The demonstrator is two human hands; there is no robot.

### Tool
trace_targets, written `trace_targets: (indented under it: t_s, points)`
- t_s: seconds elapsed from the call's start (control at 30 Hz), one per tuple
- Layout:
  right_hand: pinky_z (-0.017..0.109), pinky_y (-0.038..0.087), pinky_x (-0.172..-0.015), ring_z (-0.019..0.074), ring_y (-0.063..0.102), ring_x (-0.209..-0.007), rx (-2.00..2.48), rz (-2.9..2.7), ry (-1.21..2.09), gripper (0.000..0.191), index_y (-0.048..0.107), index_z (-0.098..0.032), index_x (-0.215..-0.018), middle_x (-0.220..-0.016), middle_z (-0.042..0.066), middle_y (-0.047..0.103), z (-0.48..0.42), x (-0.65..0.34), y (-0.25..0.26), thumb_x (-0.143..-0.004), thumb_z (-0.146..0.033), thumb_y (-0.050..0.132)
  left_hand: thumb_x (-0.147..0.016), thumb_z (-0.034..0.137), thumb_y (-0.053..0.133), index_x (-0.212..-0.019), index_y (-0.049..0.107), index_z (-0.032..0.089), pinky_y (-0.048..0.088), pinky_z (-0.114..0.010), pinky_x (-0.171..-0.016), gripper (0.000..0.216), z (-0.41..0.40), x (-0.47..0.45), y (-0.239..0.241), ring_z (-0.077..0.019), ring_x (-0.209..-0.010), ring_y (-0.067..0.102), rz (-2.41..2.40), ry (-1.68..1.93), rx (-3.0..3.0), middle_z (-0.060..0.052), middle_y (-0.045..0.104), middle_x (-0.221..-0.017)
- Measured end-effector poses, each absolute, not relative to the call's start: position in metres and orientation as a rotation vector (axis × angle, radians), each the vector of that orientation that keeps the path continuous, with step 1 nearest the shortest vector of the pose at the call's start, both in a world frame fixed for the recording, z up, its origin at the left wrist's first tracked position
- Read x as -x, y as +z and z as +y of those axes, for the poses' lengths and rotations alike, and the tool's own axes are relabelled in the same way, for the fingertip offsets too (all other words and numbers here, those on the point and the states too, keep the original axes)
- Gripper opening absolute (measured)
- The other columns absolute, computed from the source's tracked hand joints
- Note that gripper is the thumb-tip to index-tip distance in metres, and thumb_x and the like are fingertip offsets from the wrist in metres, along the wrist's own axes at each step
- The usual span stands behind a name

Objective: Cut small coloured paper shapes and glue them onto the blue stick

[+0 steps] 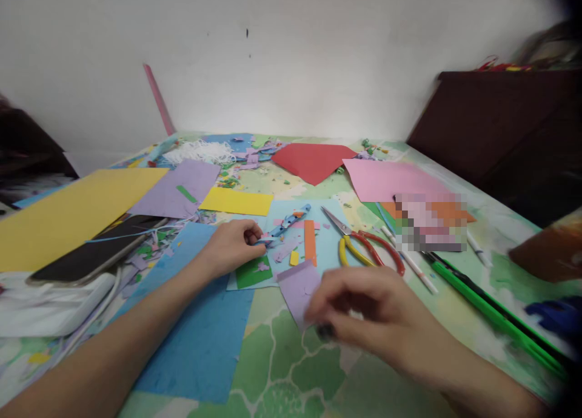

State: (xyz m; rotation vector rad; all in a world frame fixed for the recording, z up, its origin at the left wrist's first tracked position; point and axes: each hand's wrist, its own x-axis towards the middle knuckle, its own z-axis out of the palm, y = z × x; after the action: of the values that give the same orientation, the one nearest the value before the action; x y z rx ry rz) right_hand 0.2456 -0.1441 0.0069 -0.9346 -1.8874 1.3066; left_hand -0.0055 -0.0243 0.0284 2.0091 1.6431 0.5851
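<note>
My left hand [234, 245] is closed, its fingertips pinching a light blue paper strip [269, 238] beside a dotted blue rolled piece [291, 219]. Beneath lies a pale blue sheet [284, 210] bearing a green paper piece [250, 277], an orange strip [310, 242] and a small yellow piece [294, 258]. Nearer me, my right hand [364, 300] is blurred, thumb and forefinger curled together at the edge of a purple paper piece [295, 287]. A dark spot shows at its thumb tip; what it holds, if anything, is unclear. Scissors [348, 230] with red and yellow handles lie beyond it.
On the left are a yellow sheet [86, 209], a phone [104, 248], a white device [59, 309] and a blue sheet [195, 351]. Red paper [313, 160] and pink paper [391, 178] lie farther back. A green cutter [491, 306] is at right, before a dark cabinet [500, 121].
</note>
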Motion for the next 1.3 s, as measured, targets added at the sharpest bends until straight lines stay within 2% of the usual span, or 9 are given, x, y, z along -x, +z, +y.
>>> trace_targets:
  t_s: [0.1,0.2,0.4,0.57,0.73,0.83,1.0,1.17,1.3]
  points:
    - [0.029,0.041,-0.067,0.0164,0.056,-0.076,1.286,-2.12,0.762,0.016,0.067,-0.017,-0.086,-0.083,0.004,0.065,-0.098,-0.224,0.036,-0.08,-0.008,0.056,-0.06,0.029,0.06,-0.07,0.063,0.017,0.039,-0.029,-0.054,0.016,-0.025,0.004,0.029,-0.0187,-0.059,0.056,1.662,0.598,-2.026,0.0,0.061,-0.061]
    - [0.031,0.041,-0.071,0.0203,0.056,-0.084,1.403,-2.268,0.597,0.018,0.066,-0.017,-0.092,-0.09,0.008,0.063,-0.086,-0.216,0.037,-0.077,-0.008,0.061,-0.06,0.03,0.06,-0.072,0.065,0.016,0.039,-0.03,-0.055,0.019,-0.026,0.003,0.031,-0.0195,-0.059,0.056,1.677,0.652,-2.041,-0.001,0.061,-0.06]
    - [0.028,0.041,-0.073,0.0174,0.055,-0.084,1.338,-2.316,0.68,0.02,0.062,-0.016,-0.077,-0.086,0.006,0.061,-0.091,-0.216,0.027,-0.073,0.002,0.055,-0.066,0.03,0.059,-0.082,0.064,0.015,0.044,-0.029,-0.057,0.022,-0.031,0.001,0.037,-0.0183,-0.062,0.059,1.668,0.842,-2.028,-0.004,0.067,-0.072]
    - [0.025,0.039,-0.064,0.0137,0.053,-0.071,1.243,-2.288,0.739,0.019,0.059,-0.017,-0.073,-0.076,0.002,0.061,-0.088,-0.216,0.03,-0.069,0.002,0.055,-0.07,0.03,0.062,-0.084,0.061,0.017,0.049,-0.028,-0.062,0.019,-0.039,-0.006,0.036,-0.0183,-0.068,0.066,1.519,1.084,-1.887,-0.004,0.068,-0.084]
    - [0.024,0.038,-0.054,0.0108,0.05,-0.056,1.208,-2.038,1.041,0.014,0.061,-0.017,-0.068,-0.062,-0.001,0.059,-0.084,-0.217,0.028,-0.071,-0.004,0.057,-0.069,0.034,0.068,-0.086,0.059,0.016,0.051,-0.025,-0.059,0.026,-0.047,-0.013,0.032,-0.0205,-0.072,0.07,1.333,1.157,-1.626,-0.005,0.066,-0.092]
    - [0.027,0.043,-0.058,0.0125,0.054,-0.059,1.106,-1.724,1.192,0.005,0.062,-0.016,-0.068,-0.065,0.001,0.061,-0.075,-0.218,0.034,-0.072,-0.016,0.065,-0.069,0.035,0.07,-0.093,0.058,0.016,0.051,-0.025,-0.057,0.033,-0.051,-0.017,0.029,-0.0205,-0.072,0.071,1.234,1.168,-1.489,-0.005,0.066,-0.092]
    - [0.029,0.047,-0.069,0.0134,0.059,-0.069,0.909,-1.368,1.105,0.011,0.061,-0.016,-0.072,-0.072,0.001,0.063,-0.06,-0.211,0.053,-0.07,-0.022,0.07,-0.068,0.038,0.072,-0.1,0.058,0.016,0.048,-0.022,-0.049,0.042,-0.059,-0.026,0.031,-0.0246,-0.079,0.071,1.143,1.116,-1.34,-0.006,0.068,-0.088]
    - [0.028,0.046,-0.067,0.0136,0.059,-0.068,0.904,-1.397,1.059,0.015,0.054,-0.018,-0.073,-0.071,-0.001,0.062,-0.05,-0.198,0.06,-0.069,-0.017,0.068,-0.064,0.034,0.075,-0.099,0.06,0.014,0.053,-0.028,-0.075,0.043,-0.064,-0.032,0.035,-0.0199,-0.078,0.071,1.003,1.159,-1.257,-0.004,0.068,-0.088]
    - [0.028,0.045,-0.065,0.0138,0.058,-0.065,0.935,-1.417,0.988,0.022,0.045,-0.021,-0.073,-0.067,-0.002,0.061,-0.049,-0.195,0.058,-0.069,-0.015,0.066,-0.063,0.034,0.075,-0.097,0.058,0.015,0.053,-0.029,-0.074,0.043,-0.065,-0.033,0.033,-0.0184,-0.074,0.07,0.979,1.13,-1.249,-0.003,0.066,-0.088]
